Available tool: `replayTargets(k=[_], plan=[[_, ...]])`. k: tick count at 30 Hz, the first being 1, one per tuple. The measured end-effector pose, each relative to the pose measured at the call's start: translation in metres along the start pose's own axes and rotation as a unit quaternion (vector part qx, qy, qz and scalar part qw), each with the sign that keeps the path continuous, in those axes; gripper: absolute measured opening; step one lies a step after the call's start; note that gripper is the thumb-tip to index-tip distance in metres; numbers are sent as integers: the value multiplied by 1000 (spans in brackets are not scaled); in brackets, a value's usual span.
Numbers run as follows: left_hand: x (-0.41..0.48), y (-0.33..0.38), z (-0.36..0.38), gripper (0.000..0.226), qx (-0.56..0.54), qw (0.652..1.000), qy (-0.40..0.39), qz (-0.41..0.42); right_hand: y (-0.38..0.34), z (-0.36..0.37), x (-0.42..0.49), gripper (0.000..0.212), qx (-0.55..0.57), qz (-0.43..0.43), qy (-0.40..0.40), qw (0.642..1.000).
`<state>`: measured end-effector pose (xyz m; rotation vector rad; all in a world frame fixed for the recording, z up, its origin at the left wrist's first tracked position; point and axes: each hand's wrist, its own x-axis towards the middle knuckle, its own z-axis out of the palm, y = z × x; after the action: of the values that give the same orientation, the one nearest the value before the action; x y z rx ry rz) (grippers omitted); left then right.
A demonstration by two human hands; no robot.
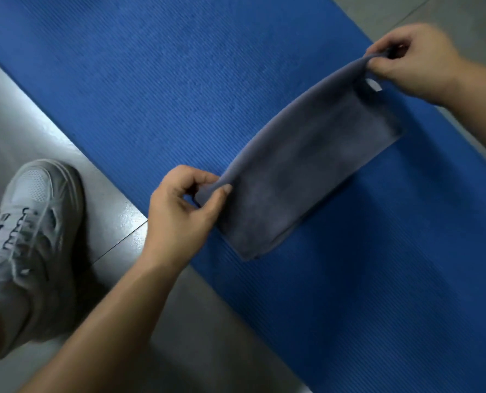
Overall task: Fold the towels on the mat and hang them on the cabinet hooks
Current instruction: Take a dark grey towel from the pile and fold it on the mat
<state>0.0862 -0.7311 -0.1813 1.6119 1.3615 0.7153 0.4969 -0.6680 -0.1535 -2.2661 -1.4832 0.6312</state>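
Towel (307,171), grey-blue, head view: folded to a long narrow band and held over the blue ribbed mat (179,80), its top fold stretched between both hands. Whether the lower edge touches the mat cannot be told.

Left hand (185,205): thumb and fingers pinch the near end of the top fold. Right hand (412,61): fingers curl round the far end, just above a small white label (373,85).

Handling, judged: light, soft and limp. The layers probably slide apart if only one is pinched, so the best hold is through all layers at the fold corners, as it is gripped here. Not fragile.

Surroundings: grey floor (14,123) flanks the mat. A white sneaker (37,211) stands on the floor just beside the mat's edge, well apart from the towel. Nothing lies between the hands. Cabinet hooks are out of view, so the route to them is unknown.
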Motion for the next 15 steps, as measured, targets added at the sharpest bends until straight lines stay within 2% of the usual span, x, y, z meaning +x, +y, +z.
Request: replayTargets(k=[2, 7, 12, 15], plan=[[-21, 4, 13, 12, 28, 997, -45, 62, 15, -2, -23, 25, -9, 6, 9, 1000], [-62, -21, 46, 18, 129, 978, -106, 123, 65, 9, -75, 41, -60, 5, -28, 998], [-83, -31, 57, 21, 217, 962, -130, 106, 84, 24, -98, 23, -128, -2, -14, 992], [-78, -18, 59, 31, 264, 951, -123, 105, 79, 32, -104, 33, -146, 17, 2, 989]])
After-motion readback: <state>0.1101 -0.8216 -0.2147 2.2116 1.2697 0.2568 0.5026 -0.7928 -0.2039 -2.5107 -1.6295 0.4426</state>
